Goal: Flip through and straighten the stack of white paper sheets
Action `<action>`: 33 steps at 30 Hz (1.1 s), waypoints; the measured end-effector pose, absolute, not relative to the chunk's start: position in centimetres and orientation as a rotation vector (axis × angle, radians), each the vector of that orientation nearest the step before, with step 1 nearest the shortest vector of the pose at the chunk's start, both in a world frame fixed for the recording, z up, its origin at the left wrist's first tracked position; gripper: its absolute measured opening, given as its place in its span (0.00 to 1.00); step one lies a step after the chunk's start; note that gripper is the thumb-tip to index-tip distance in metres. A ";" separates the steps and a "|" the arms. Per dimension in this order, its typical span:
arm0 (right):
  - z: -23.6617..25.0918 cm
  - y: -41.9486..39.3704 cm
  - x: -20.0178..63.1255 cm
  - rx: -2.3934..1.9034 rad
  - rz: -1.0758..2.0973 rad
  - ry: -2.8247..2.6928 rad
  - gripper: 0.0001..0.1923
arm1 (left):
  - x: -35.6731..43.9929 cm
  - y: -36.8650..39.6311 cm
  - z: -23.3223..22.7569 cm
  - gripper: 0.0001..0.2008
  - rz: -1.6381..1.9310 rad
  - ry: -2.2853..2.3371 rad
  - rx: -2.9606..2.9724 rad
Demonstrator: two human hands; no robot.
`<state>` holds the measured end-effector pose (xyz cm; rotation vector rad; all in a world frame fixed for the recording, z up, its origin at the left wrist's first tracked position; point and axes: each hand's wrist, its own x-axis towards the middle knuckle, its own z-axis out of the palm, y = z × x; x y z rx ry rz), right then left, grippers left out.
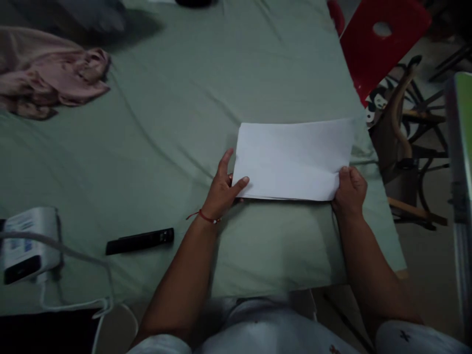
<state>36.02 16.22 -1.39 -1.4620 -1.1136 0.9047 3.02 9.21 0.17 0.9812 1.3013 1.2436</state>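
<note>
Several sheets of white paper [293, 157], stacked with their edges nearly lined up, are held between my two hands just over the green-covered table. My left hand [223, 187] grips the left edge near the lower corner, thumb on top and some fingers underneath; its index finger points away along the edge. At the lower right corner, my right hand [350, 191] pinches the paper with its fingers curled, and the sheet creases slightly there. A thin red string bracelet [209, 217] circles my left wrist.
The green cloth [177, 108] covers the table. On it lie a black remote-like object [140, 241], a white device with a cable [31, 241] and a crumpled pink cloth [62, 73]. Red [383, 44] and dark chairs stand beyond the right edge.
</note>
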 end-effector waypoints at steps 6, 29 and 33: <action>-1.4 16.5 35.6 -1.364 0.862 -1.041 0.24 | 1.7 9.1 1.5 0.29 0.931 1.253 1.324; -1.3 16.8 35.6 -1.288 0.899 -0.995 0.25 | 1.9 8.9 0.6 0.42 1.179 1.061 1.130; -1.1 16.9 35.5 -1.315 0.871 -1.006 0.26 | 2.0 8.9 0.6 0.38 1.194 1.014 1.108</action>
